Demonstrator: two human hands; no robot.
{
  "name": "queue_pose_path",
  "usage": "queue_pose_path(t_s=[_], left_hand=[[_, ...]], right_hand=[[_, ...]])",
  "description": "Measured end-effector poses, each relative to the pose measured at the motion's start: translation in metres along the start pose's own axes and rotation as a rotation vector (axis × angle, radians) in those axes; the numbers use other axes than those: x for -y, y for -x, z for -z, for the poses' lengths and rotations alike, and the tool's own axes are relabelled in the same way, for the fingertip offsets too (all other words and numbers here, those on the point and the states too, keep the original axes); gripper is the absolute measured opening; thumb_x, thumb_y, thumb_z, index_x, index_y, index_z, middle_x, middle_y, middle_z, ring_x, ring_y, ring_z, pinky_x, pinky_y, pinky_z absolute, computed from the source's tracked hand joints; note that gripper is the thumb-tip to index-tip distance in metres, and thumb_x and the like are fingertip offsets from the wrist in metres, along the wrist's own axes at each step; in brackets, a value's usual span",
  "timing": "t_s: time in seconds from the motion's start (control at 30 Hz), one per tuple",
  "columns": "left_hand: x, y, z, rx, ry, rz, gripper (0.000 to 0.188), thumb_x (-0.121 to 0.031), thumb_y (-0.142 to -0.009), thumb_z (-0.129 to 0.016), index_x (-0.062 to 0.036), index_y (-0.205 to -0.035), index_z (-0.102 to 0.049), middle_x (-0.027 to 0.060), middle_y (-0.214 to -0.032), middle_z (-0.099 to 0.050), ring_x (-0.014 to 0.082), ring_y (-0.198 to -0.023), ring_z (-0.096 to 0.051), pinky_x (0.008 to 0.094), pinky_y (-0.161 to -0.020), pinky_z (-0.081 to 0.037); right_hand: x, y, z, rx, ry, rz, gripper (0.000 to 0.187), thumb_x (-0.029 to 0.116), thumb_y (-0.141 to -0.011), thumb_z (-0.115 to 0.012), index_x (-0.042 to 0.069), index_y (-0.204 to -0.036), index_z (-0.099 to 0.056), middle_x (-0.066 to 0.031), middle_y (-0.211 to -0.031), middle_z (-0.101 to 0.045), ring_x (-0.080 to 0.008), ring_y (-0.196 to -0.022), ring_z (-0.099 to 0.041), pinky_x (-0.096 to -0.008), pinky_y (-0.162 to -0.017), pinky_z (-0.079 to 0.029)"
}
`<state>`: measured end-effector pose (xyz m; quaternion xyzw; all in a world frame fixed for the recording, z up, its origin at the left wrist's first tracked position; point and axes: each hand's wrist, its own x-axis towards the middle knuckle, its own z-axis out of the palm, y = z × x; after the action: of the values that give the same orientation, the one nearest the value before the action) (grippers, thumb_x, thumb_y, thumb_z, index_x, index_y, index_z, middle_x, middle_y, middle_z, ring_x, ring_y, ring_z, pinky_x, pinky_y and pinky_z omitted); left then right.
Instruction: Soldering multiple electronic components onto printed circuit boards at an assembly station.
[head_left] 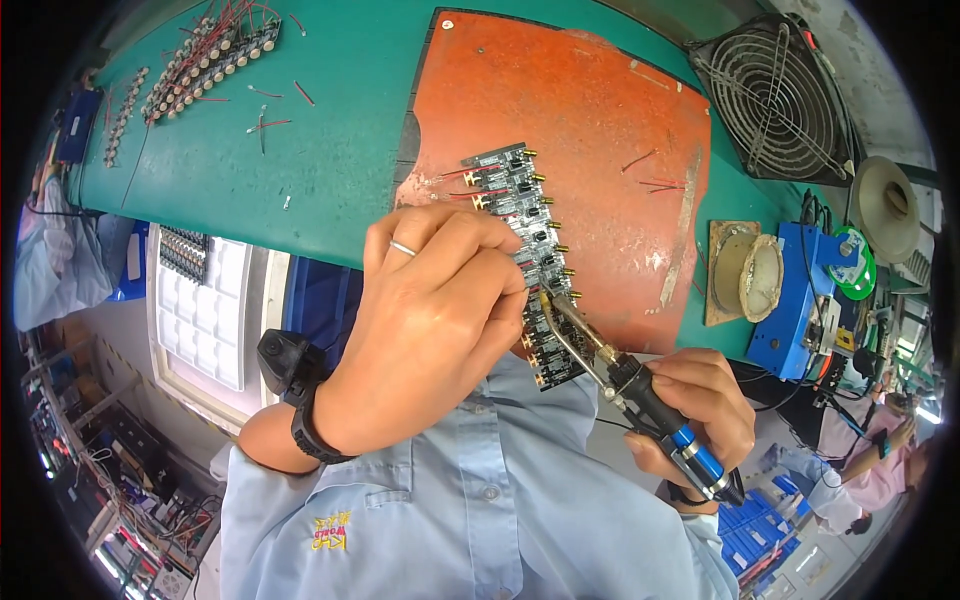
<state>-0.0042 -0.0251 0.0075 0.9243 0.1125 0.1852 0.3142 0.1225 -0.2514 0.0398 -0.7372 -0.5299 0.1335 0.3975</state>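
A long strip of small black circuit boards (pixel 520 185) lies at a slant across the near edge of the orange mat, with red wires and brass-coloured parts along it. My left hand (pixel 440 300), a ring on one finger, is closed in a pinch over the strip's left side. Whatever its fingertips hold is hidden. In my right hand (pixel 705 405) is a soldering iron (pixel 640 392) with a black and blue handle. Its metal tip, with a thin tube alongside, reaches the middle of the strip, close to my left fingertips.
The scratched orange mat (pixel 570 100) covers part of a green bench (pixel 350 90). Wired boards (pixel 225 60) are heaped at the far left. On the right stand a fan (pixel 775 95), a round pot (pixel 760 278) and a blue device (pixel 795 290). A white tray (pixel 205 310) sits lower left.
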Motion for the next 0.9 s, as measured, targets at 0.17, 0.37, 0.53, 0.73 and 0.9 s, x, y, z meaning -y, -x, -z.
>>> queue_pose_path(t_s=[0.17, 0.37, 0.53, 0.73, 0.9], left_hand=[[-0.001, 0.000, -0.001, 0.005, 0.001, 0.009, 0.014, -0.001, -0.069, -0.071, -0.0055, -0.077, -0.060, 0.0045, -0.099, -0.061, 0.0250, -0.097, -0.053, 0.0366, -0.088, -0.037], [0.001, 0.001, -0.003, -0.012, -0.008, -0.007, 0.013, -0.003, -0.067, -0.068, -0.0055, -0.075, -0.059, 0.0047, -0.097, -0.058, 0.0260, -0.098, -0.052, 0.0400, -0.088, -0.037], [0.000, -0.002, -0.001, -0.003, 0.009, -0.005, 0.013, -0.002, -0.069, -0.070, -0.0059, -0.076, -0.060, 0.0043, -0.098, -0.060, 0.0253, -0.098, -0.052, 0.0377, -0.087, -0.037], [0.000, 0.000, 0.003, -0.004, -0.027, 0.022, 0.013, -0.002, -0.070, -0.071, -0.0070, -0.077, -0.061, 0.0035, -0.099, -0.061, 0.0250, -0.099, -0.052, 0.0361, -0.086, -0.037], [-0.001, 0.001, 0.007, -0.044, 0.052, -0.039, 0.012, -0.004, -0.073, -0.070, -0.0085, -0.080, -0.061, 0.0034, -0.098, -0.062, 0.0254, -0.096, -0.055, 0.0360, -0.086, -0.038]], right_hand=[[0.001, 0.000, 0.000, 0.005, 0.028, 0.018, 0.045, 0.026, -0.067, -0.083, -0.003, -0.093, -0.062, -0.0194, -0.091, -0.065, -0.0329, -0.083, -0.065, -0.0419, -0.071, -0.052], [-0.002, 0.007, 0.007, -0.056, -0.021, 0.048, 0.048, 0.028, -0.068, -0.083, -0.004, -0.096, -0.061, -0.0193, -0.088, -0.064, -0.0323, -0.081, -0.063, -0.0411, -0.069, -0.051], [-0.006, 0.014, 0.008, -0.209, -0.102, 0.034, 0.053, 0.029, -0.067, -0.085, -0.004, -0.100, -0.060, -0.0211, -0.089, -0.063, -0.0322, -0.083, -0.062, -0.0399, -0.072, -0.051], [-0.016, 0.009, -0.014, -0.361, -0.257, -0.041, 0.055, 0.033, -0.070, -0.083, -0.005, -0.101, -0.058, -0.0190, -0.089, -0.061, -0.0292, -0.084, -0.060, -0.0372, -0.076, -0.048], [-0.003, -0.004, -0.038, -0.578, -0.360, -0.116, 0.059, 0.038, -0.075, -0.079, -0.006, -0.106, -0.055, -0.0152, -0.095, -0.059, -0.0246, -0.088, -0.057, -0.0349, -0.080, -0.046]])
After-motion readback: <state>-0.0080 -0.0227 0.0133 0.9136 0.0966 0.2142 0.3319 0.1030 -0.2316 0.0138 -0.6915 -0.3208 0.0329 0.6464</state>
